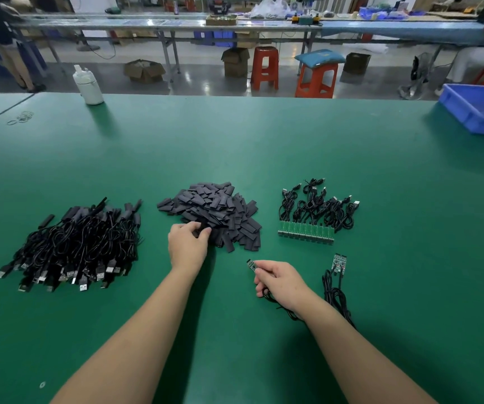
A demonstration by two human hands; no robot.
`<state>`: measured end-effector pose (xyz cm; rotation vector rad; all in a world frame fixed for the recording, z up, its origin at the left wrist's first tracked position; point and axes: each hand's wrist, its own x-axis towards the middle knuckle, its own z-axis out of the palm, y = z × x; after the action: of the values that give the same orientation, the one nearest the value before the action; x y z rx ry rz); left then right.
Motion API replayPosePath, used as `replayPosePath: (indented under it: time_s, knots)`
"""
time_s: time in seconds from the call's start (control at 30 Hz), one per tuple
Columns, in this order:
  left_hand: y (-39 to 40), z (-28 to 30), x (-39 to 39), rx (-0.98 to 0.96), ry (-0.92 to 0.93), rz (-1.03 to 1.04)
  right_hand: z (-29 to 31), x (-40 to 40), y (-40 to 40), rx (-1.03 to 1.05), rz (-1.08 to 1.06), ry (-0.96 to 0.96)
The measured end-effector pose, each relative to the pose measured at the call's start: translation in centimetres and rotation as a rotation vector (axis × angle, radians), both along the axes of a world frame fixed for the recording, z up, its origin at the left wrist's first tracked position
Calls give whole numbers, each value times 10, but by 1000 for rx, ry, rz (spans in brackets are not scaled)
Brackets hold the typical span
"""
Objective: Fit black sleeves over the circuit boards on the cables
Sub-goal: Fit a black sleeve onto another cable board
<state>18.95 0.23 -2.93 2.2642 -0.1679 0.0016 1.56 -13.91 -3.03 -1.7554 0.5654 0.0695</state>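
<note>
Right hand (pixel 281 279) pinches circuit board (pixel 251 265); left hand (pixel 187 243) fingers curled on sleeves (pixel 217 214).

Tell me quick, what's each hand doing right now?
Left hand: fingers curled into the sleeve pile, pinching a black sleeve.
Right hand: closed around a cable, its circuit board sticking out.

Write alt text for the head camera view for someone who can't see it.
On a green table, the left hand reaches into a pile of black sleeves while the right hand holds a cable's circuit board. Sleeved cables lie heaped left; a row of unsleeved boards waits right.
</note>
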Motion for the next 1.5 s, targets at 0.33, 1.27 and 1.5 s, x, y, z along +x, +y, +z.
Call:
replayPosePath:
  time_s: [0.33, 1.27, 1.5]
  knots:
    - [3, 22, -5, -217, 42, -7, 6, -4, -2, 56, 25, -2]
    - [33, 6, -60, 635, -286, -838, 9, -6, -5, 101, 54, -4]
    - [36, 8, -65, 342, -270, -773, 8, -7, -5, 140, 34, -28]
